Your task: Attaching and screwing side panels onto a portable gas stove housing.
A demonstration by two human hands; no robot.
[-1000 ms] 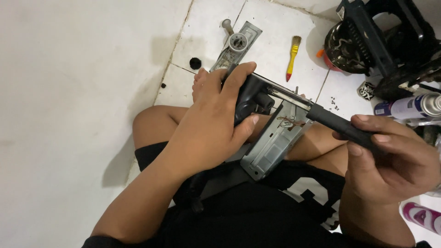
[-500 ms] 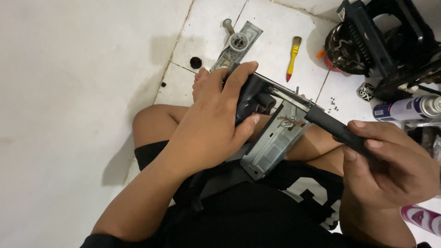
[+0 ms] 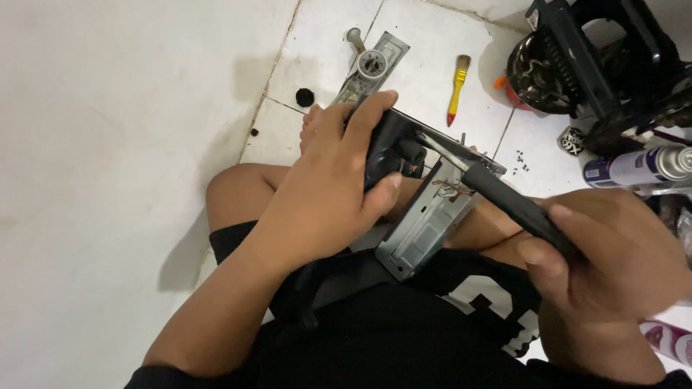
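Since a moment ago, right hand (image 3: 613, 266) has drawn back slightly, gripping the screwdriver (image 3: 497, 194); its shaft slants up-left into the metal chassis (image 3: 425, 230) that left hand (image 3: 331, 194) clamps nearer.

A grey metal chassis box (image 3: 425, 223) lies tilted across the lap at the centre of the frame, its dark front end gripped from above, while a black-handled screwdriver (image 3: 504, 202) slants from the lower right, its shaft reaching the box's upper edge.

white tiled floor (image 3: 108, 144), dark grout lines
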